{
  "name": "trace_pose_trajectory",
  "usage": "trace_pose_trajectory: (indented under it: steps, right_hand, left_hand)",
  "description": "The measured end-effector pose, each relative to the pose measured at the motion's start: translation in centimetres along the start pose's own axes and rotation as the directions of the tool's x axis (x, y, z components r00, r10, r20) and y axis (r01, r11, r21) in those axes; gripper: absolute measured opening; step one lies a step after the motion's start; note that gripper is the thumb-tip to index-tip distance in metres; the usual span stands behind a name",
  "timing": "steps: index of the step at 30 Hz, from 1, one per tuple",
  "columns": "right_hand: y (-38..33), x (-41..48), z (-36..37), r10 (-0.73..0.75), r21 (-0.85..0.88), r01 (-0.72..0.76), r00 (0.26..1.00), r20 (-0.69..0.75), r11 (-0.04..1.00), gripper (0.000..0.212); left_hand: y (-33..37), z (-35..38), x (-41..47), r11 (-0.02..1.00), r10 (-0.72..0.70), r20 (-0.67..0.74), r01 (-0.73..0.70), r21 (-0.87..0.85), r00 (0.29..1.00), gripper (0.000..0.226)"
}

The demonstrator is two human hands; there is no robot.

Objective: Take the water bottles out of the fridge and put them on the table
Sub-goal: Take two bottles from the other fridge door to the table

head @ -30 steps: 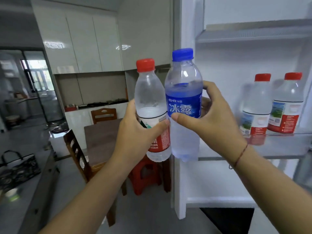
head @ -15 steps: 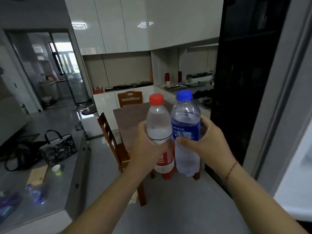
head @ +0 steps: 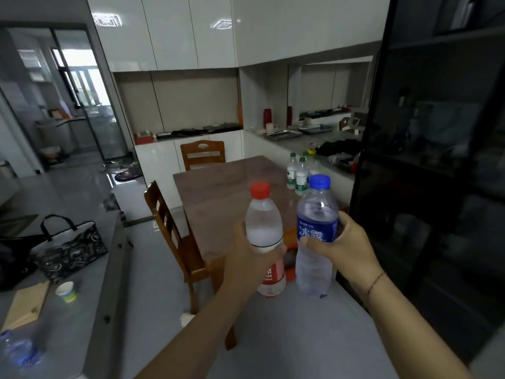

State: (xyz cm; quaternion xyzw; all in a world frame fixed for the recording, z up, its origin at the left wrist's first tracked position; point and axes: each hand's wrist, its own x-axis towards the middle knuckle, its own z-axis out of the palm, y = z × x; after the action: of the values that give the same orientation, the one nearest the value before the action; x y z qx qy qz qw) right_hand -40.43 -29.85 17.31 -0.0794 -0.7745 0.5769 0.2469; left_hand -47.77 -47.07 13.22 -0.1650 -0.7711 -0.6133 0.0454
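While the left hand (head: 246, 258) gripped a clear red-capped plastic water bottle (head: 264, 236), the right hand (head: 345, 247) clasped a blue-capped, blue-labelled one (head: 315, 231); both stood upright, held just before the brown wooden table's (head: 226, 203) near edge, green-capped bottles (head: 300, 173) clustered at its far right corner.

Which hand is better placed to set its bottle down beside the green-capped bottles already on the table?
Probably the right hand. Its blue-capped bottle is on the same side as the green-capped bottles at the table's far right. The left hand, holding the red-capped bottle, would have to cross over.
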Motion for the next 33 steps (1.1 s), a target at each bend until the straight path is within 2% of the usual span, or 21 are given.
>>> trace_pose_trajectory:
  steps: [7,12,17,28,33]
  right_hand:
    - [5.5,11.3,2.4,0.062,0.018,-0.061,0.997,-0.044,0.998,0.055]
    - [9.2,18.8,3.3,0.096,0.007,-0.096,0.995,-0.034,0.995,0.051]
    - [12.9,24.9,4.3,0.125,-0.005,-0.126,0.990,-0.065,0.992,0.053]
    - [21.9,38.9,4.6,0.215,-0.054,-0.227,0.961,-0.173,0.972,0.075]
    - [24.6,44.0,3.8,0.232,-0.028,-0.249,0.931,-0.283,0.968,0.064]
  left_hand:
    - [-3.9,3.0,10.7,1.000,-0.028,0.060,0.028,-0.005,0.998,0.071]
    - [-6.3,5.3,18.2,0.995,-0.095,0.044,0.095,0.010,0.994,0.084]
    - [-8.7,7.4,24.5,0.995,-0.094,0.042,0.095,-0.009,0.995,0.072]
    - [-14.2,13.7,40.4,0.996,-0.078,0.219,0.065,0.066,0.972,0.066]
    - [-15.7,17.3,46.2,0.996,-0.089,0.305,0.084,0.029,0.948,0.065]
